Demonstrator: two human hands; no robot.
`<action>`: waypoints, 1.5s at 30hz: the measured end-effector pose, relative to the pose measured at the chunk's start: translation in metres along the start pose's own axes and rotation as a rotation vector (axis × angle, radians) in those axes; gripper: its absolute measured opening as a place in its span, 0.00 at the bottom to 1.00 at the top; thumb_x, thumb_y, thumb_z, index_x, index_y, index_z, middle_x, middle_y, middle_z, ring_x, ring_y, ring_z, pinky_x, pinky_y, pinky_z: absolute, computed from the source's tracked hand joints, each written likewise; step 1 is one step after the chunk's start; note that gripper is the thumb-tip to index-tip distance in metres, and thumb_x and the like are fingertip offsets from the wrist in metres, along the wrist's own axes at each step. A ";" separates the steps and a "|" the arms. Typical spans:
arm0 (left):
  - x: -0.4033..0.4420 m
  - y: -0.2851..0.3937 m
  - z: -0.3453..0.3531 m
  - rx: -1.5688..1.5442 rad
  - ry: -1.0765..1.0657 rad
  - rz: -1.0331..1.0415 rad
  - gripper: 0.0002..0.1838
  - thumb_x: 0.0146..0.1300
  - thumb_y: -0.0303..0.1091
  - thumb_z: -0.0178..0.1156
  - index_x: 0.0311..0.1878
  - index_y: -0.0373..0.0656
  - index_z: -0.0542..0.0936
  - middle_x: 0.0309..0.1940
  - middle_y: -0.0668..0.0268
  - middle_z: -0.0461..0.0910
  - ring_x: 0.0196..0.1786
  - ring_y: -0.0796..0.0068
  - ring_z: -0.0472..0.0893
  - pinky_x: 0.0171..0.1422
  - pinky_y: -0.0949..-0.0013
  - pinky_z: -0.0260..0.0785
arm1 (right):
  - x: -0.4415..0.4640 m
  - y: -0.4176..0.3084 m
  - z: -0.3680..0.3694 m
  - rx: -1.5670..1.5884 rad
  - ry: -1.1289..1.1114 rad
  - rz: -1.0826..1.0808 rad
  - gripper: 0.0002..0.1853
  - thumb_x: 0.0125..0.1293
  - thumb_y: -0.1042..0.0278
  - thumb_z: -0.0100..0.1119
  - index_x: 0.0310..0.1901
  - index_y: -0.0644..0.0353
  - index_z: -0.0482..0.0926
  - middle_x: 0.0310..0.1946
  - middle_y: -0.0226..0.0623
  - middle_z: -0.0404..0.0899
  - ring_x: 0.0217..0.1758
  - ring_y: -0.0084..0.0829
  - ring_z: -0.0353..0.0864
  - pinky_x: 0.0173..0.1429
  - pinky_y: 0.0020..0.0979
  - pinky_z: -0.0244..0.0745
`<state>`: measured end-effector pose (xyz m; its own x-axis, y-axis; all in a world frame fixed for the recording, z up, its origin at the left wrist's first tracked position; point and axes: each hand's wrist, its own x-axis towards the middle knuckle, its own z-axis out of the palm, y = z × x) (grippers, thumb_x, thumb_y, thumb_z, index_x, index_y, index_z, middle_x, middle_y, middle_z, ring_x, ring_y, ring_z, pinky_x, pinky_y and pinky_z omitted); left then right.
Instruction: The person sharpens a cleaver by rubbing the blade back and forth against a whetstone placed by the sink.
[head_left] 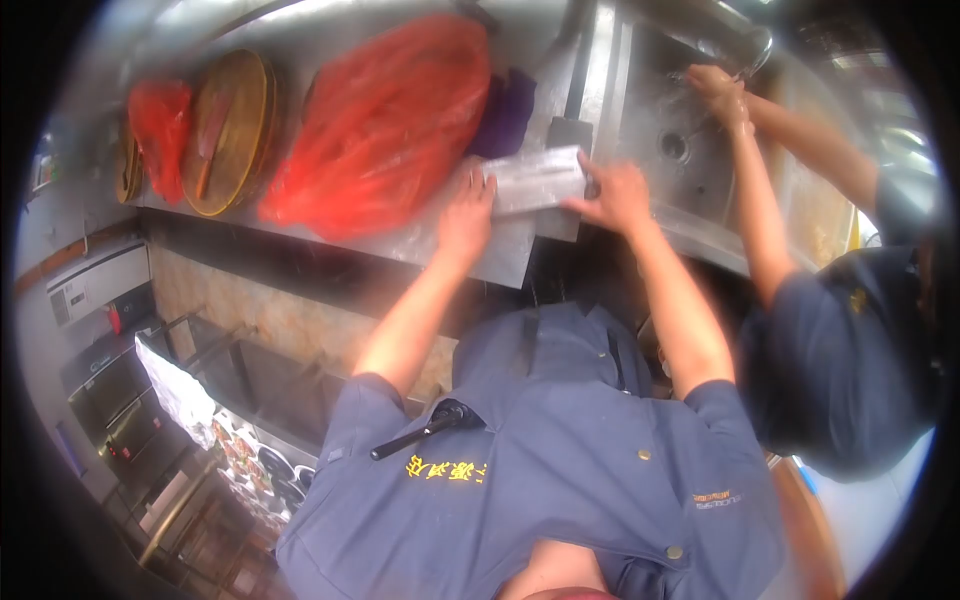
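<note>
Between my two hands is a flat, rectangular, silvery-white pack [538, 181] with a shiny surface; its exact kind is not clear. My left hand [466, 215] grips its left end, fingers over the edge. At the right end my right hand [616, 196] holds it between thumb and fingers. The pack is just above the front edge of the metal counter [505, 248]. Close to my left hand lies a large red plastic bag [390, 125], its contents hidden. A dark purple cloth-like item [508, 112] is partly behind the pack.
A round wooden chopping board [232, 130] with a knife [206, 160] and a smaller red bag [162, 125] stand at the left. On the right, a co-worker's hands [718, 95] are together at the tap over a metal sink [640, 120]. Metal racks [260, 370] are behind left.
</note>
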<state>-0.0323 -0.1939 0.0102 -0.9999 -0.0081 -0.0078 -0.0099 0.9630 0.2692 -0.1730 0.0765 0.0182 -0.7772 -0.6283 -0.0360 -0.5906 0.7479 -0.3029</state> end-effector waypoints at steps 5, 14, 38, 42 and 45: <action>-0.048 0.019 0.001 -0.032 -0.060 0.015 0.30 0.60 0.19 0.54 0.68 0.38 0.77 0.73 0.47 0.73 0.74 0.48 0.74 0.71 0.54 0.76 | -0.077 -0.025 -0.008 0.063 0.004 0.021 0.50 0.49 0.26 0.76 0.68 0.55 0.80 0.34 0.44 0.87 0.38 0.47 0.88 0.50 0.46 0.80; 0.002 0.008 0.019 -0.085 0.007 0.127 0.30 0.61 0.19 0.53 0.68 0.41 0.78 0.72 0.47 0.74 0.76 0.46 0.72 0.76 0.54 0.71 | -0.062 -0.021 -0.015 0.021 -0.158 0.263 0.49 0.56 0.22 0.68 0.70 0.53 0.79 0.27 0.43 0.85 0.29 0.45 0.83 0.44 0.46 0.77; 0.045 0.023 0.034 -0.250 0.018 0.179 0.31 0.62 0.19 0.51 0.71 0.45 0.78 0.73 0.50 0.74 0.77 0.49 0.72 0.75 0.53 0.72 | -0.071 0.009 -0.014 -0.034 0.072 0.237 0.48 0.58 0.27 0.71 0.65 0.66 0.80 0.29 0.47 0.85 0.34 0.50 0.84 0.44 0.47 0.76; -0.018 0.026 0.008 -0.125 -0.060 0.103 0.33 0.60 0.21 0.53 0.72 0.43 0.75 0.73 0.50 0.74 0.75 0.46 0.74 0.72 0.53 0.76 | -0.093 -0.021 -0.011 0.045 -0.045 0.199 0.52 0.51 0.23 0.72 0.66 0.61 0.81 0.34 0.49 0.87 0.37 0.49 0.87 0.47 0.48 0.79; 0.001 0.005 0.009 -0.066 -0.033 0.047 0.31 0.62 0.24 0.54 0.71 0.42 0.75 0.73 0.49 0.73 0.75 0.45 0.74 0.72 0.53 0.75 | -0.025 -0.009 -0.011 0.114 -0.056 0.122 0.51 0.52 0.21 0.70 0.68 0.54 0.80 0.27 0.40 0.87 0.32 0.49 0.87 0.42 0.47 0.81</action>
<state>-0.0328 -0.1869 0.0026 -0.9986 0.0461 -0.0254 0.0351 0.9422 0.3331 -0.1511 0.0877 0.0327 -0.8266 -0.5473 -0.1310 -0.4614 0.7924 -0.3991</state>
